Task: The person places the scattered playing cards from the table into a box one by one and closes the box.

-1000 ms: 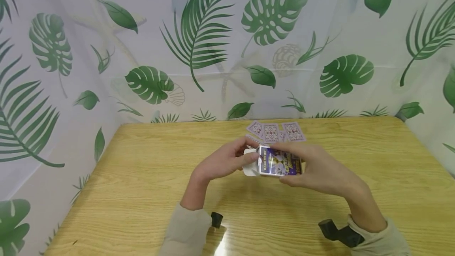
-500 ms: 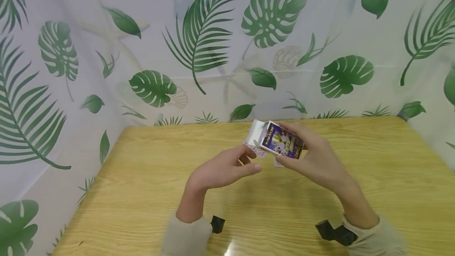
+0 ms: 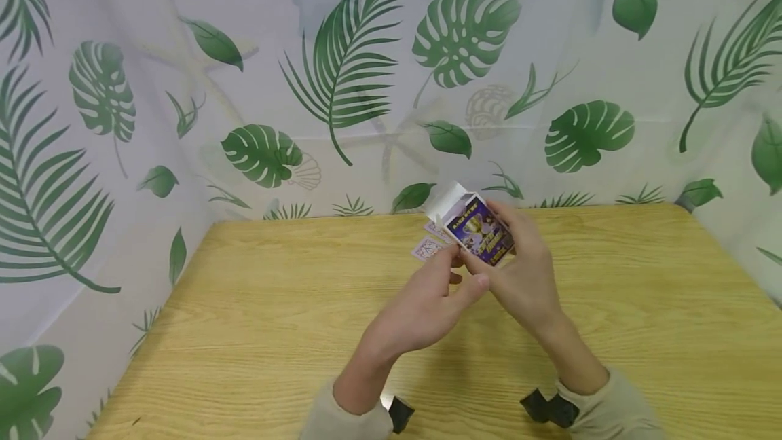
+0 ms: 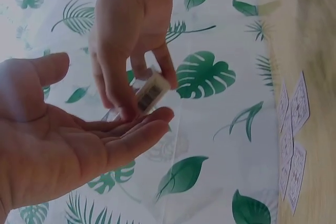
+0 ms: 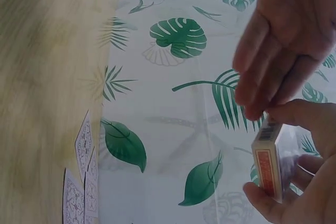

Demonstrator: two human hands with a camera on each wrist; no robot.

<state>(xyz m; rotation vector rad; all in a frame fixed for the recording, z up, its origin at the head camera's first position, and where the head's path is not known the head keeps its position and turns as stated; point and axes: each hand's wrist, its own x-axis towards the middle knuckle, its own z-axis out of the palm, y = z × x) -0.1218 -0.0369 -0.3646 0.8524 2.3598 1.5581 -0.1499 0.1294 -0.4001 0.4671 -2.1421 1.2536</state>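
Note:
My right hand (image 3: 524, 276) grips a purple playing-card box (image 3: 482, 233) by its edges, thumb on one side and fingers on the other. The box is tilted above the table, and its white top flap (image 3: 447, 201) stands open toward the far left. In the left wrist view my left hand (image 4: 79, 140) lies palm up with fingers extended, fingertips right by the box and the right hand's fingers. Behind the box, patterned playing cards (image 3: 427, 248) lie face down on the table, partly hidden by the box. More of these cards (image 5: 75, 198) show in the right wrist view.
The wood-grain table (image 3: 269, 331) reaches back to a leaf-printed cloth (image 3: 366, 87) hung behind it and along the left side. Black wrist devices (image 3: 400, 414) sit at both sleeves.
The right hand has lifted and turned the box, flap end swinging up and away. The left hand has let go of the flap end and moved down to the box's near side.

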